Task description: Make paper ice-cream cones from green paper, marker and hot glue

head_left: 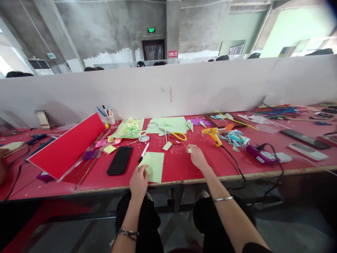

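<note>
At the table's front edge, my left hand [139, 181] is closed on a pale green paper piece [149, 169] with a curved edge. Under it lies a light green paper sheet [158, 161]. A black-and-white marker [144, 152] rests at the sheet's upper left. Further right, my right hand [198, 157] is low over the red tabletop, its fingers pinched on a small pale paper scrap [189, 150]. Yellow-handled scissors [178, 137] lie just beyond it, beside a small green paper rectangle [167, 145]. Paper crumbs are scattered between my hands.
A black phone [119, 160] and a slanted red board [67, 147] are on the left. A yellow glue gun [212, 135] with its cord lies right, near a purple power strip [261, 155]. A white partition [126, 91] closes off the back. Another person's hand [3, 154] shows far left.
</note>
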`<state>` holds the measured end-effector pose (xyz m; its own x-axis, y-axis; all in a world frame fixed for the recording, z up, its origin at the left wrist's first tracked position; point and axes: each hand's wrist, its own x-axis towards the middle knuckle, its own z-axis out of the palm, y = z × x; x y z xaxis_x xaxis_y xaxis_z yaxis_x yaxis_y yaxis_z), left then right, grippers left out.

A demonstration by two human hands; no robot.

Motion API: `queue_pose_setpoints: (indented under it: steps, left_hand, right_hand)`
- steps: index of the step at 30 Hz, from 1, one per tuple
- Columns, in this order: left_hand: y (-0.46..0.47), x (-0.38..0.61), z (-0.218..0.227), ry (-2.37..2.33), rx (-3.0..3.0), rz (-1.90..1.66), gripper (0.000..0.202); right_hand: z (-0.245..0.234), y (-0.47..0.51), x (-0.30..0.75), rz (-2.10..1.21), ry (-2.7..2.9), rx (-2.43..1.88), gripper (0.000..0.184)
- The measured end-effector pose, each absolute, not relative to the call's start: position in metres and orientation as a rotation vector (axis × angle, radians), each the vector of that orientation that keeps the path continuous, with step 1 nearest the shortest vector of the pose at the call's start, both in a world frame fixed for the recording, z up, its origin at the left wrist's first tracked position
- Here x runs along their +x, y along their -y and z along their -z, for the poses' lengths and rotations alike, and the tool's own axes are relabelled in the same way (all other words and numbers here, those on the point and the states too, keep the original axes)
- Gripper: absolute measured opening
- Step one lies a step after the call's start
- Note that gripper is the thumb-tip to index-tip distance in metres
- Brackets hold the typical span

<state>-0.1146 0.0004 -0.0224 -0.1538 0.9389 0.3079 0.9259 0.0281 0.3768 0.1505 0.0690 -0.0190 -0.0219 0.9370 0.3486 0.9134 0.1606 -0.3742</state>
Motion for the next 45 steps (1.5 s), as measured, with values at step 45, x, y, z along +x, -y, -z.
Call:
queue_pose_setpoints:
  steps: [45]
  left_hand:
    - [-0.019,-0.114,0.021,-1.87,1.828,-1.14,0.047]
  right_hand:
    - [-0.043,-0.142,0.103,-0.763,1.692,-1.307,0.022]
